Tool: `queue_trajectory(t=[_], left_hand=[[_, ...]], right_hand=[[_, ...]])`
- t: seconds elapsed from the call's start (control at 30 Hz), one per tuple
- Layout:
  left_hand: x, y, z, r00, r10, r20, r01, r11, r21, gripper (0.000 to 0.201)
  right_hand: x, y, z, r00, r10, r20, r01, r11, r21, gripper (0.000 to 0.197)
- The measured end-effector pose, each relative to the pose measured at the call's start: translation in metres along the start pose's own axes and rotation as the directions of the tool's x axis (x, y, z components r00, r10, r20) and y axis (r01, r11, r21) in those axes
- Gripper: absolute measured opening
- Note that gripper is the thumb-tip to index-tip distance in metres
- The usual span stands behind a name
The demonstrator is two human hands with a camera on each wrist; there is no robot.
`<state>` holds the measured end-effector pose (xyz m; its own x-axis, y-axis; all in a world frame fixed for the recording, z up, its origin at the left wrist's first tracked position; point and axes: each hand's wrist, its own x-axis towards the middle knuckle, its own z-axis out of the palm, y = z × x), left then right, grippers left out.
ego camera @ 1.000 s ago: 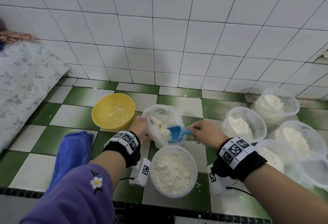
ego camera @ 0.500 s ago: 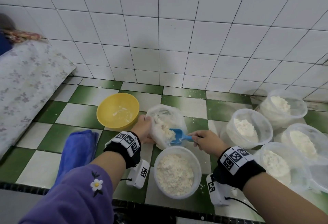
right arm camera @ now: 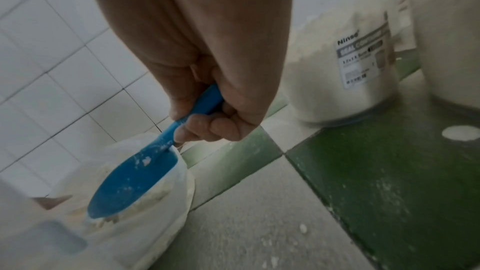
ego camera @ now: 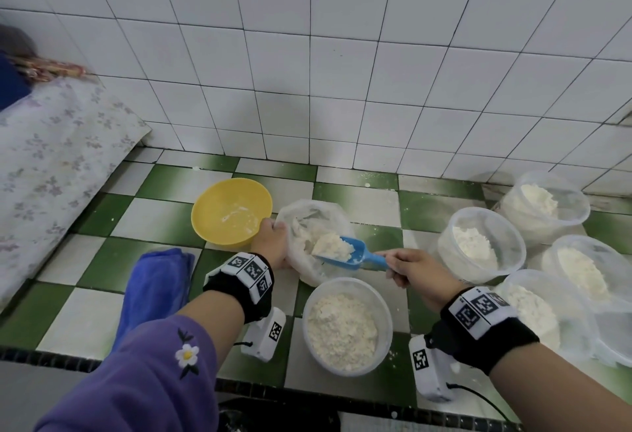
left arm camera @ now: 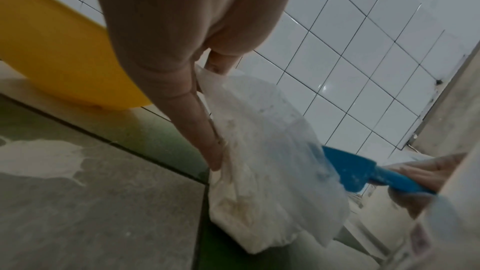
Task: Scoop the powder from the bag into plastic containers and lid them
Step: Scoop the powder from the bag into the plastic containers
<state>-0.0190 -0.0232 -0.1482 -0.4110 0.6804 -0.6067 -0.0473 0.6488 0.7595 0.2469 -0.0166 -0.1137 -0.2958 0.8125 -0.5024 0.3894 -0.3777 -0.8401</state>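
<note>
A clear plastic bag [ego camera: 307, 223] [left arm camera: 262, 151] [right arm camera: 145, 208] of white powder stands on the green-and-white tiled counter. My left hand [ego camera: 272, 243] [left arm camera: 202, 114] grips the bag's left rim and holds it open. My right hand [ego camera: 415, 269] [right arm camera: 207, 114] grips the handle of a blue scoop [ego camera: 352, 255] [left arm camera: 363, 171] [right arm camera: 132, 180]. The scoop carries a heap of powder and sits at the bag's mouth. Just in front of the bag stands an open round plastic container [ego camera: 346, 327] holding powder.
A yellow bowl [ego camera: 231, 212] [left arm camera: 57, 48] sits left of the bag. A folded blue cloth [ego camera: 155, 286] lies at the front left. Several open containers with powder [ego camera: 480, 243] [right arm camera: 340, 65] crowd the right side. A tiled wall runs behind, and a floral cloth [ego camera: 51, 164] covers the far left.
The scoop has come up out of the bag's powder with a full heap and drawn back toward the bag's front rim. My left hand still holds the bag.
</note>
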Motion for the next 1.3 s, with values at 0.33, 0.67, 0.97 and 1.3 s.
queue_trajectory(t=[0.33, 0.67, 0.97, 1.3], left_hand=[[-0.028, 0.011, -0.002, 0.994, -0.055, 0.09, 0.061, 0.996, -0.068, 0.025], [-0.036, 0.005, 0.001, 0.991, -0.068, 0.117, 0.081, 0.99, -0.117, 0.028], [-0.044, 0.0, 0.0, 0.987, -0.083, 0.136, 0.105, 0.981, -0.163, 0.039], [-0.055, -0.005, 0.0, 0.97, -0.093, 0.224, 0.117, 0.988, -0.096, 0.032]], right_hand=[[-0.07, -0.038, -0.025, 0.98, -0.2, -0.001, 0.2, 0.98, -0.023, 0.04], [-0.128, -0.043, -0.034, 0.843, -0.513, 0.164, 0.51, 0.663, -0.548, 0.036], [-0.146, -0.018, -0.02, 0.559, -0.706, 0.436, 0.596, -0.023, -0.803, 0.044], [-0.149, -0.013, -0.032, 0.595, -0.798, 0.095, 0.661, 0.419, -0.622, 0.04]])
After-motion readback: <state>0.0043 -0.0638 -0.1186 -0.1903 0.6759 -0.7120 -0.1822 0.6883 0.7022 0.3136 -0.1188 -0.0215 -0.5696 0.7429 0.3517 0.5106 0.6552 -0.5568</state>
